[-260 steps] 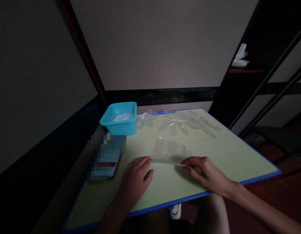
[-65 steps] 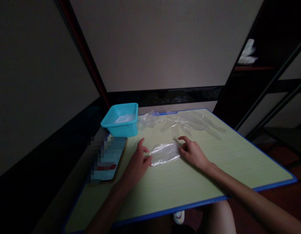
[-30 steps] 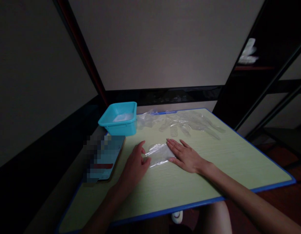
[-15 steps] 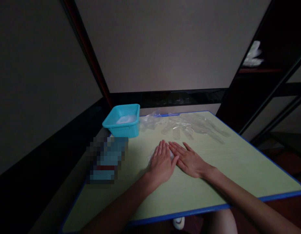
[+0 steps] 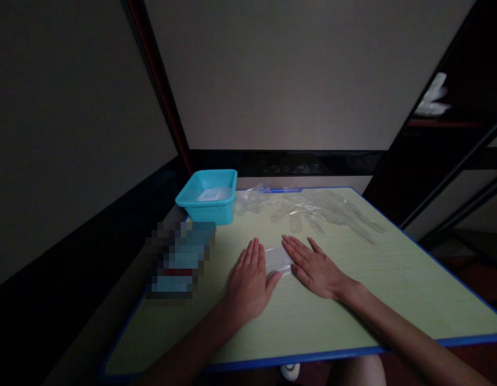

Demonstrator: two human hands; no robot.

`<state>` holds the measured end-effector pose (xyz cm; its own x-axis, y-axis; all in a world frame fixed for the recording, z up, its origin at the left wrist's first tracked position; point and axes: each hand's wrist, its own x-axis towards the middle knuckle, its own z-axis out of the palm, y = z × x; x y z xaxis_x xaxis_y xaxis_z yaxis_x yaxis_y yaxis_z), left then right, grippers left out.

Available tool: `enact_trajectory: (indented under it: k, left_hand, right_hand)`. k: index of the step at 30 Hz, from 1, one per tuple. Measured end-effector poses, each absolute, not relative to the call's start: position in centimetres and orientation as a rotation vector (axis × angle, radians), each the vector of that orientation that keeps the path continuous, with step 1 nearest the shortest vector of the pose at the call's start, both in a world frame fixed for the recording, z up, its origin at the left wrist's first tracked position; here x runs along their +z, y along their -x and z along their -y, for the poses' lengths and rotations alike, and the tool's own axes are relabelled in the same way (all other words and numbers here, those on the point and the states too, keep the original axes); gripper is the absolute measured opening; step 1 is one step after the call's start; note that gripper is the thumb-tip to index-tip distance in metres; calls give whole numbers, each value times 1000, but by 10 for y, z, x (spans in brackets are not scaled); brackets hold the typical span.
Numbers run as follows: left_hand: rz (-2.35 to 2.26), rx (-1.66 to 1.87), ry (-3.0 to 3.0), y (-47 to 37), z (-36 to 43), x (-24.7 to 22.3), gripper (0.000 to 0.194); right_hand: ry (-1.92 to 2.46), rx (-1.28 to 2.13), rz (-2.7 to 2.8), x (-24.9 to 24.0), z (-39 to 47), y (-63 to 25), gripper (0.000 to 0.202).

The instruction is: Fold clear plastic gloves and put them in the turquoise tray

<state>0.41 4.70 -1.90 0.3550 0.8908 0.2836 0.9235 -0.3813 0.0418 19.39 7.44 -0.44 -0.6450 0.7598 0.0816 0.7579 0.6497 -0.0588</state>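
Between my hands, a small folded piece of clear plastic film (image 5: 278,260) lies flat on the pale green table. My left hand (image 5: 248,279) rests palm down over its left side, fingers straight and held close together. Over the right edge of the film lies my right hand (image 5: 314,268), also palm down with its fingers stretched out. The parts of the film beneath both palms are hidden. Farther back, several thin clear plastic gloves (image 5: 332,209) are spread on the table.
A turquoise plastic basket (image 5: 210,212) with something white inside stands at the back left. Nearer, a blurred-out flat item (image 5: 184,260) lies by the left edge. The table (image 5: 393,300) has a blue rim, and a wall panel (image 5: 280,75) rises behind it.
My left hand has slid left, away from my right hand, uncovering the middle of the plastic film. My right hand has stayed nearly in place. The view has shifted slightly.
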Motion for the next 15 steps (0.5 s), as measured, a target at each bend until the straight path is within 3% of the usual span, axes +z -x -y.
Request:
enact_trajectory:
  k: [15]
  left_hand:
    - [1763,-306,2432,4,-41,-20,72]
  right_hand:
    - [1315,115,2732,-8,-77,-195,52]
